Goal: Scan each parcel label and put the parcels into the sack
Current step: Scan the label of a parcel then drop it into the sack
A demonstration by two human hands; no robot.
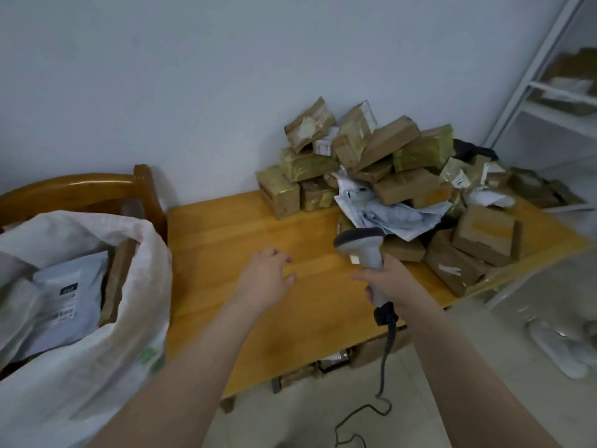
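One table (226,240): wooden, with an orange-brown top. It stands against the pale wall and fills the middle of your view.
Sack (80,367): white woven bag at your left, just beside the table's left edge, with its mouth open toward you.
Sack contents: a grey mailer (61,299) with a printed label lies face up inside. A brown box (118,279) stands on edge against the sack's right wall.
Parcel pile (387,163): brown cartons, taped boxes and crumpled white mailers. They are heaped on the far right part of the table, against the wall and out to the right edge.
Shelving (549,101): white metal rack at far right, blurred, carrying more cartons.
Chair (80,189): curved wooden backrest behind the sack.
Under-table stock (323,367): a few cartons on the floor below the near edge, partly hidden.
Scanner (361,247): grey handheld unit. Its head points away from you toward the pile, just in front of the nearest mailers.
Cable (384,360): dark lead running from the scanner's base down to the floor.
Right hand (387,282): your fingers wrap the scanner handle in a full grip.
Left hand (268,276): palm down over the bare tabletop, between sack and scanner. Fingers are loosely bent and hold nothing. Contact with the wood cannot be confirmed.
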